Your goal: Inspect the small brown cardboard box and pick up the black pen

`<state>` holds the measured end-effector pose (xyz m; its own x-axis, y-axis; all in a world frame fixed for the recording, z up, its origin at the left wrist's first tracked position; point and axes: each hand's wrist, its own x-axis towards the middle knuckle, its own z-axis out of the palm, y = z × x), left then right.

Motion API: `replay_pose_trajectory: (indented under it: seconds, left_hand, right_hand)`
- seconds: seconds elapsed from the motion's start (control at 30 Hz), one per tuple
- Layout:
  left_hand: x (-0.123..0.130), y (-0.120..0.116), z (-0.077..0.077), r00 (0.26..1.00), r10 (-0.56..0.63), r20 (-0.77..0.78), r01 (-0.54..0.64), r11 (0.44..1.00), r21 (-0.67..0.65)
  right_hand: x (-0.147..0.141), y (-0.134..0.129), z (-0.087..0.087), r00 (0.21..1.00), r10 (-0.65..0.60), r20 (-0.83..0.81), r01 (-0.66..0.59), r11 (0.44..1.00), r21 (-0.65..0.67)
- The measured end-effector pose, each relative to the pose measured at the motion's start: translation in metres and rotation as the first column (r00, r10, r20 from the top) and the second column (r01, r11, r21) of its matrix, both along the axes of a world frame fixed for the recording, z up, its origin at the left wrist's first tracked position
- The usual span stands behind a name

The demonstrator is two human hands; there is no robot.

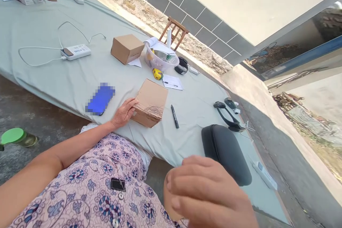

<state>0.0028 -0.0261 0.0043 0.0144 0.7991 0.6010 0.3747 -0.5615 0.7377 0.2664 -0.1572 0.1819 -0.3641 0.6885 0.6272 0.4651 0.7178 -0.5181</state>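
My left hand rests on the grey cloth of the table, fingers laid against the near side of a small cardboard box with pen scribbles on its front. A black marker lies just right of the box. A blurred blue flat object sits to the left of my hand. My right hand is raised close to the camera, fingers curled loosely, with nothing seen in it.
A second cardboard box, a clear bowl with items, a yellow tape measure, paper with a pen, a white power bank with cables, black headgear, a black pad, a wooden stool, and a green-lidded jar on the ground.
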Motion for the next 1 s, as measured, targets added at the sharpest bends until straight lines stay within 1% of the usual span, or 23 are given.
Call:
replay_pose_trajectory:
  seconds: [0.03,0.07,0.1,0.13,0.17,0.2,0.23,0.27,0.3,0.33,0.4,0.47,0.53,0.63,0.7,0.77,0.87,0.93,1.0]
  left_hand:
    - [0.000,0.000,0.000,1.000,0.005,0.019,-0.005,1.000,-0.001]
    - [0.000,0.000,0.000,0.999,0.012,0.038,-0.012,1.000,-0.002]
    - [-0.001,0.000,-0.001,0.998,0.018,0.054,-0.018,1.000,-0.005]
    - [-0.001,0.001,-0.001,0.998,0.025,0.064,-0.024,1.000,-0.008]
    - [-0.001,0.001,-0.001,0.997,0.030,0.069,-0.030,1.000,-0.007]
    - [-0.002,0.001,-0.002,0.997,0.035,0.069,-0.035,0.999,-0.002]
    - [-0.002,0.001,-0.002,0.997,0.040,0.065,-0.040,0.999,0.005]
    - [-0.003,0.001,-0.002,0.997,0.045,0.061,-0.046,0.999,0.012]
    - [-0.003,0.002,-0.003,0.997,0.048,0.056,-0.049,0.999,0.019]
    - [-0.004,0.002,-0.002,0.998,0.048,0.050,-0.049,0.998,0.026]
    - [-0.004,0.003,-0.002,0.999,0.036,0.038,-0.038,0.999,0.036]
    - [-0.004,0.003,0.000,0.999,0.021,0.038,-0.022,0.999,0.034]
    - [-0.005,0.003,0.001,0.998,0.025,0.058,-0.026,1.000,0.015]
    - [-0.008,0.003,0.001,0.988,0.080,0.128,-0.075,0.996,-0.049]
    - [-0.011,0.006,-0.001,0.972,0.129,0.196,-0.109,0.988,-0.109]
    - [-0.014,0.010,-0.005,0.953,0.141,0.268,-0.098,0.981,-0.169]
    - [-0.014,0.015,-0.010,0.940,0.077,0.333,-0.011,0.980,-0.196]
    - [-0.012,0.015,-0.011,0.949,0.003,0.316,0.054,0.983,-0.173]
    - [-0.009,0.011,-0.008,0.962,-0.072,0.263,0.111,0.984,-0.138]
  right_hand:
    - [-0.004,0.015,-0.005,0.999,0.001,-0.045,0.001,1.000,0.029]
    - [-0.009,0.032,-0.014,0.994,-0.041,-0.104,0.046,0.998,0.049]
    - [-0.015,0.050,-0.027,0.979,-0.126,-0.159,0.135,0.990,0.047]
    - [-0.021,0.067,-0.043,0.937,-0.273,-0.219,0.281,0.960,0.010]
    - [-0.028,0.083,-0.061,0.901,-0.386,-0.199,0.385,0.922,-0.045]
    - [-0.035,0.096,-0.081,0.885,-0.441,-0.148,0.427,0.897,-0.118]
    - [-0.042,0.106,-0.100,0.882,-0.458,-0.116,0.430,0.880,-0.203]
    - [-0.048,0.113,-0.118,0.884,-0.452,-0.117,0.407,0.869,-0.281]
    - [-0.053,0.117,-0.134,0.880,-0.450,-0.154,0.381,0.861,-0.338]
    - [-0.057,0.119,-0.147,0.870,-0.450,-0.203,0.352,0.854,-0.383]
    - [-0.061,0.120,-0.165,0.844,-0.447,-0.296,0.299,0.851,-0.431]
    - [-0.061,0.119,-0.174,0.829,-0.432,-0.355,0.257,0.858,-0.444]
    - [-0.059,0.119,-0.176,0.824,-0.404,-0.398,0.206,0.867,-0.453]
    - [-0.057,0.118,-0.177,0.808,-0.366,-0.462,0.134,0.877,-0.461]
    - [-0.057,0.119,-0.178,0.803,-0.356,-0.479,0.123,0.884,-0.451]
    - [-0.057,0.118,-0.180,0.806,-0.351,-0.476,0.134,0.892,-0.432]
    - [-0.056,0.117,-0.182,0.803,-0.335,-0.493,0.144,0.911,-0.386]
    - [-0.055,0.115,-0.180,0.787,-0.330,-0.522,0.146,0.921,-0.361]
    - [-0.054,0.112,-0.176,0.745,-0.349,-0.569,0.151,0.918,-0.366]
